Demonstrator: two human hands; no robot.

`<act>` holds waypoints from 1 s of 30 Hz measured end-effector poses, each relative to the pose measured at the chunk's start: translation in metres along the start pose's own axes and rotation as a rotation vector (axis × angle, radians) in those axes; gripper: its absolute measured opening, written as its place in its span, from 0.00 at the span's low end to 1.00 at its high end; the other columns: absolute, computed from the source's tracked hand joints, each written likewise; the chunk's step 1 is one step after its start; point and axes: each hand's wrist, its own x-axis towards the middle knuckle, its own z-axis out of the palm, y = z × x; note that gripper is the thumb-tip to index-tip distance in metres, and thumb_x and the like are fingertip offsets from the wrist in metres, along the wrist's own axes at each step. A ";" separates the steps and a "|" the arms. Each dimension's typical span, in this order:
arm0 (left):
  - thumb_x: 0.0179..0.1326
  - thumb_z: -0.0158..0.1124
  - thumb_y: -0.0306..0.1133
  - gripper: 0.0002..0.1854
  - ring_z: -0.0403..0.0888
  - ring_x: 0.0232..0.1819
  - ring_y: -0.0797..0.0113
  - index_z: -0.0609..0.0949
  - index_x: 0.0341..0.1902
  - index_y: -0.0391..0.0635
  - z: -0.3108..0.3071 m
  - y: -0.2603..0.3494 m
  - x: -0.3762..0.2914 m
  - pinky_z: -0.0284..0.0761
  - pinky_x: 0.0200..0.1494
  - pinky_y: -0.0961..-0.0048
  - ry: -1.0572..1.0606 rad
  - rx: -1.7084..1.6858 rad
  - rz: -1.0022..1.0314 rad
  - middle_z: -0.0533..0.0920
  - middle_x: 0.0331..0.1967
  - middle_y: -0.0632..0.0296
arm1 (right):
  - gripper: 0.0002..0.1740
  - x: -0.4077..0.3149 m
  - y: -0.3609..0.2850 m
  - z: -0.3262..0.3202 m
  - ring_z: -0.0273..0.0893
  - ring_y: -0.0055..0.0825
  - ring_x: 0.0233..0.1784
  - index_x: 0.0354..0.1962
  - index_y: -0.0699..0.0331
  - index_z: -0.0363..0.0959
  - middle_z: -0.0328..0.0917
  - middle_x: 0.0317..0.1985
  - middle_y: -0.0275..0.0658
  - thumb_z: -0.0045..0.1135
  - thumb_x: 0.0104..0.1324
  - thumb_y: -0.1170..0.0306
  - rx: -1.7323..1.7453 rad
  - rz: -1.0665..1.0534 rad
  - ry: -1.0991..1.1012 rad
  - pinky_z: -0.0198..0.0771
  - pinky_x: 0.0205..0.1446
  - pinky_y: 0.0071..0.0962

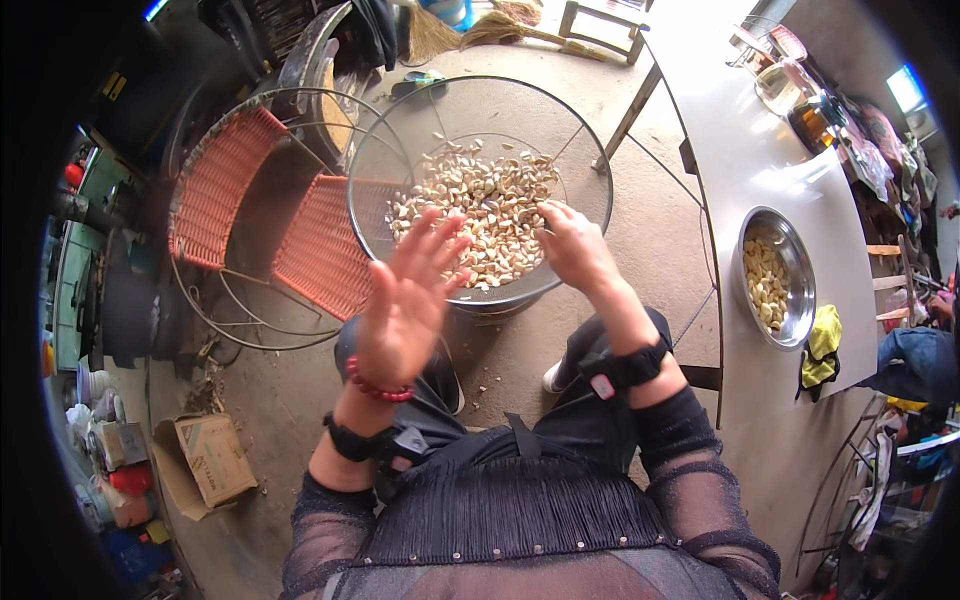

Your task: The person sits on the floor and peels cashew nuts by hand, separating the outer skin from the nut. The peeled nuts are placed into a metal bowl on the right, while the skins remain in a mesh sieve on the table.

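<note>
A large round glass-like or fine-mesh sieve with a dark rim [611, 161] is in front of me, with a heap of garlic cloves [487, 187] in its middle, many still in pale skins. My left hand [409, 307], blurred, is raised over the near left part of the sieve, palm showing and fingers spread. It holds nothing. At the right side of the heap is my right hand [574, 247], thumb and fingers apart and bent towards the cloves. Nothing shows between its fingertips; its palm is hidden.
On the table [750, 165] at right stand a steel bowl [806, 315] of peeled cloves and yellow-black gloves [821, 349]. A woven red chair [322, 255] is left of the sieve. An open cardboard box [214, 457] lies on the floor; brooms [502, 30] lie at the far side.
</note>
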 end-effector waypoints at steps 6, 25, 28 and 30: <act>0.66 0.34 0.53 0.31 0.56 0.64 0.67 0.55 0.66 0.45 -0.023 0.000 0.037 0.51 0.61 0.66 0.523 0.001 0.175 0.57 0.66 0.60 | 0.30 0.006 -0.007 0.010 0.57 0.41 0.64 0.56 0.73 0.58 0.61 0.58 0.53 0.39 0.67 0.55 0.641 0.033 0.408 0.52 0.65 0.32; 0.62 0.54 0.30 0.11 0.75 0.42 0.77 0.75 0.45 0.37 -0.087 -0.031 0.023 0.69 0.47 0.81 0.300 0.738 -0.012 0.80 0.36 0.62 | 0.08 0.088 0.012 0.067 0.78 0.33 0.37 0.35 0.55 0.78 0.80 0.34 0.39 0.53 0.57 0.71 0.098 -0.030 -0.190 0.72 0.44 0.28; 0.62 0.54 0.30 0.10 0.76 0.41 0.76 0.75 0.44 0.37 -0.078 -0.033 0.023 0.69 0.47 0.81 0.287 0.679 -0.077 0.80 0.36 0.61 | 0.10 0.102 0.023 0.110 0.78 0.36 0.38 0.35 0.52 0.78 0.79 0.33 0.40 0.50 0.56 0.71 -0.150 -0.134 -0.295 0.73 0.44 0.31; 0.62 0.54 0.30 0.10 0.76 0.41 0.76 0.75 0.43 0.37 -0.077 -0.030 0.025 0.69 0.46 0.81 0.293 0.669 -0.119 0.80 0.36 0.61 | 0.11 0.105 0.024 0.128 0.77 0.36 0.41 0.33 0.51 0.78 0.78 0.34 0.39 0.49 0.55 0.74 -0.201 -0.185 -0.282 0.73 0.44 0.33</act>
